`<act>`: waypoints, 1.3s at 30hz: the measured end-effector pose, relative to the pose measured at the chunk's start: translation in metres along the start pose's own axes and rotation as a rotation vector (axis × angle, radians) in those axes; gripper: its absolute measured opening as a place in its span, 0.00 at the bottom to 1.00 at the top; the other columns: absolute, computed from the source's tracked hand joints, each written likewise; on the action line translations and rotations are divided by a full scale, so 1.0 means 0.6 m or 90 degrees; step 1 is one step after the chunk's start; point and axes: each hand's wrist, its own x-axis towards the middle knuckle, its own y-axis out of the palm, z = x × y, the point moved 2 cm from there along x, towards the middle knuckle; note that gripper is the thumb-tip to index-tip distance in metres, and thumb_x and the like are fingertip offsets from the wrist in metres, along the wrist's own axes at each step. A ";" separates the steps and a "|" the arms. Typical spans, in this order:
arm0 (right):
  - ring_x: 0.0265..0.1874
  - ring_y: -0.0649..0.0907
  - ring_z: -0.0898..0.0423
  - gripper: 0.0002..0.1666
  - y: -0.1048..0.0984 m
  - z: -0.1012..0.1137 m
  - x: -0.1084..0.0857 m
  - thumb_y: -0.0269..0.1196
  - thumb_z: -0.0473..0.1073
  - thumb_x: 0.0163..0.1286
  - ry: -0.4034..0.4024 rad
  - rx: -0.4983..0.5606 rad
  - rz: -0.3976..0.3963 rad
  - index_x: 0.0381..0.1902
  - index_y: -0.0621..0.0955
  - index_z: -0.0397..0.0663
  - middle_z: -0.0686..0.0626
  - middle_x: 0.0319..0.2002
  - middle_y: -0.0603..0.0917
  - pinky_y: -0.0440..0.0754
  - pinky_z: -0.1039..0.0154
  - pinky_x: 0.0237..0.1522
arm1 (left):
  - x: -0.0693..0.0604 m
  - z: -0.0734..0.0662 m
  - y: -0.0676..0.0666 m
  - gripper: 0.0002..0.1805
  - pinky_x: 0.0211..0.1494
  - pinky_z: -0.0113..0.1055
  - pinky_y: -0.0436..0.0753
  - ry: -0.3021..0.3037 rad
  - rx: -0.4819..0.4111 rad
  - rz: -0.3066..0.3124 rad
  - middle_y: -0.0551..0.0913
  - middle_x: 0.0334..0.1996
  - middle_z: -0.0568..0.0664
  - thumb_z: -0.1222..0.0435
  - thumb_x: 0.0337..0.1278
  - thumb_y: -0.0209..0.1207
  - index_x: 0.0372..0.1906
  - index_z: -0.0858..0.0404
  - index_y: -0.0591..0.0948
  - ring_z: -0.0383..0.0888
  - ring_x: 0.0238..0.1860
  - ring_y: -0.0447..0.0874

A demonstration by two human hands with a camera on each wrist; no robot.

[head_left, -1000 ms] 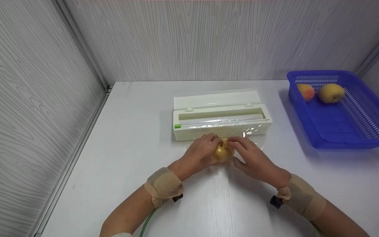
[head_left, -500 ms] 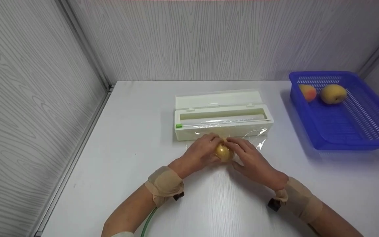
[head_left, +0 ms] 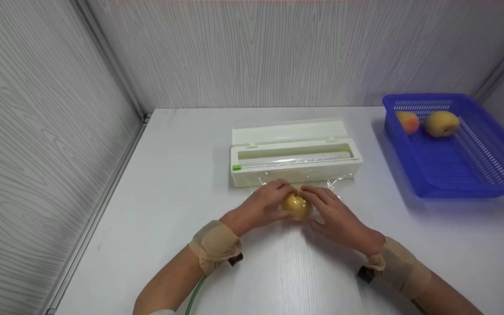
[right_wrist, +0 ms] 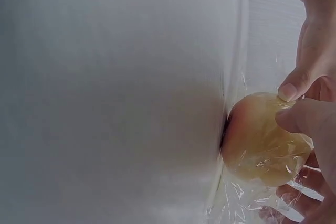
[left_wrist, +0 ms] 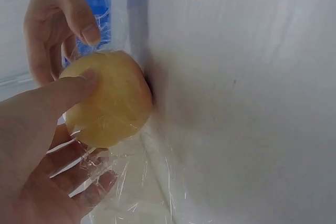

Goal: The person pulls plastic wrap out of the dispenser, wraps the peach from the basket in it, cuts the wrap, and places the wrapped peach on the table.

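Observation:
A yellow peach (head_left: 296, 206) with a reddish side sits on the white table, covered by clear cling film (left_wrist: 139, 182). My left hand (head_left: 264, 203) holds it from the left; in the left wrist view the thumb lies on the film-covered skin and the fingers are spread behind, film draped against them. From the right, my right hand (head_left: 337, 214) reaches over the top with its fingertips at the film, its thumb (left_wrist: 86, 27) a little off the fruit. Just beyond, the film runs back to a white cling film box (head_left: 295, 176) with a raised lid and the roll inside.
At the right stands a blue basket (head_left: 475, 192) holding a blushed peach (head_left: 409, 122) and a yellow fruit (head_left: 442, 124). A green slider (head_left: 236, 167) sits at the box's left end. Wood-grain panels (head_left: 256, 52) border the table at the back and left.
My right hand has come in closer to the peach, and the peach has shifted slightly toward me. The film near the box's right end has been drawn inward toward the hands.

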 end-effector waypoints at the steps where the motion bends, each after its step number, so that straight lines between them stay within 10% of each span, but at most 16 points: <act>1: 0.65 0.73 0.47 0.47 0.000 0.000 -0.001 0.77 0.33 0.47 -0.002 -0.001 0.001 0.67 0.72 0.41 0.42 0.66 0.73 0.78 0.51 0.62 | -0.001 0.000 -0.001 0.27 0.56 0.34 0.81 0.001 -0.009 0.004 0.79 0.52 0.53 0.58 0.52 0.72 0.56 0.64 0.79 0.46 0.53 0.80; 19: 0.63 0.75 0.45 0.48 0.001 0.000 -0.004 0.77 0.41 0.52 -0.023 0.008 0.011 0.68 0.69 0.35 0.39 0.64 0.75 0.79 0.49 0.61 | -0.001 0.013 0.000 0.26 0.61 0.37 0.78 -0.101 -0.137 0.138 0.80 0.57 0.53 0.54 0.61 0.65 0.60 0.63 0.78 0.46 0.57 0.78; 39: 0.59 0.78 0.49 0.43 -0.002 -0.004 0.002 0.72 0.44 0.58 0.064 0.101 0.087 0.69 0.68 0.40 0.43 0.62 0.77 0.79 0.50 0.59 | -0.010 0.045 0.005 0.26 0.64 0.41 0.75 -0.216 -0.317 0.256 0.78 0.58 0.49 0.51 0.68 0.56 0.66 0.58 0.74 0.43 0.59 0.75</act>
